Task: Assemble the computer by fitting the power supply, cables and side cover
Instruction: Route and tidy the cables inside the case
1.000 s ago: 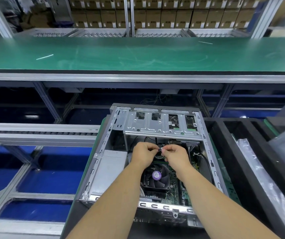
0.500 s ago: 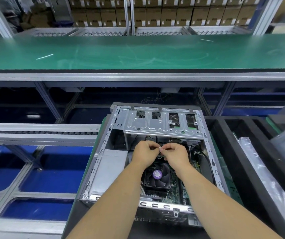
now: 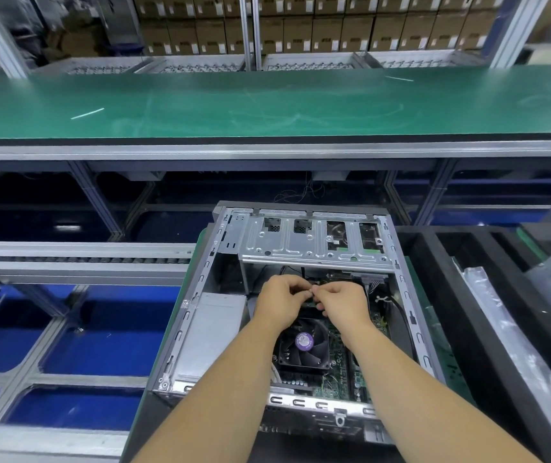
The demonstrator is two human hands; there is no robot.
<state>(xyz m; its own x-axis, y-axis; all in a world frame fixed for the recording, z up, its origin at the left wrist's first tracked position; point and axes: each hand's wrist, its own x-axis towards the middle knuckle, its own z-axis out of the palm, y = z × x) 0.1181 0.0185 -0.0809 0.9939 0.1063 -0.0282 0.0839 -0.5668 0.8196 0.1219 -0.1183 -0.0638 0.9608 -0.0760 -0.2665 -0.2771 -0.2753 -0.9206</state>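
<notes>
An open computer case (image 3: 200, 289) lies on its side in front of me. A grey power supply (image 3: 212, 332) sits in its left half. The black CPU fan (image 3: 302, 345) with a purple label lies on the green motherboard (image 3: 340, 365). A silver drive cage (image 3: 314, 242) spans the far end. My left hand (image 3: 280, 300) and my right hand (image 3: 342, 304) meet above the fan, fingertips pinching a small pale item, seemingly a cable tie, between them. Black cables (image 3: 401, 312) run along the right inner wall.
A long green conveyor belt (image 3: 267, 105) crosses behind the case, with stacked cardboard boxes (image 3: 300, 25) beyond. A roller rail (image 3: 77, 259) runs to the left. Black foam trays (image 3: 487, 295) and a plastic bag (image 3: 514, 345) stand at the right.
Both hands stay together above the fan, with only slight finger movement on the small item. The case has not moved.
</notes>
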